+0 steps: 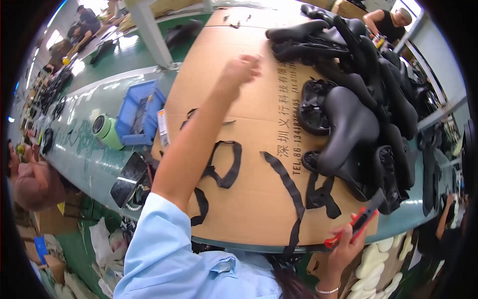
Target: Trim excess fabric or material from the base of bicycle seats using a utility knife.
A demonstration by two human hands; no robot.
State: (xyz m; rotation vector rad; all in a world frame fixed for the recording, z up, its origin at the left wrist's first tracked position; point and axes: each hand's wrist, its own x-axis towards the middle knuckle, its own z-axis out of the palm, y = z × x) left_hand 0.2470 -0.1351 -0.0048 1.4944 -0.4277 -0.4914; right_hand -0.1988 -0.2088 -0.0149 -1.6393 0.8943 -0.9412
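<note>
My left hand (242, 70) reaches far out over the brown cardboard sheet (249, 129), a little blurred, its fingers curled and nothing seen in them. Low on the right, my right hand (343, 246) grips a red and black utility knife (359, 223), its dark end pointing up and away. A black fabric strip (286, 182) runs down the cardboard to the near edge. Another black strip (234, 164) lies curled beside my left forearm, and a folded one (322, 199) is close to the knife. A heap of black bicycle saddles (348, 124) covers the right side.
Left of the cardboard, a blue plastic bin (141, 113) and a green cup-like container (106, 132) stand on the green table (74, 149). A dark flat case (126, 179) lies nearby. A person (391, 25) works beyond the heap; a grey post (152, 35) rises at the back.
</note>
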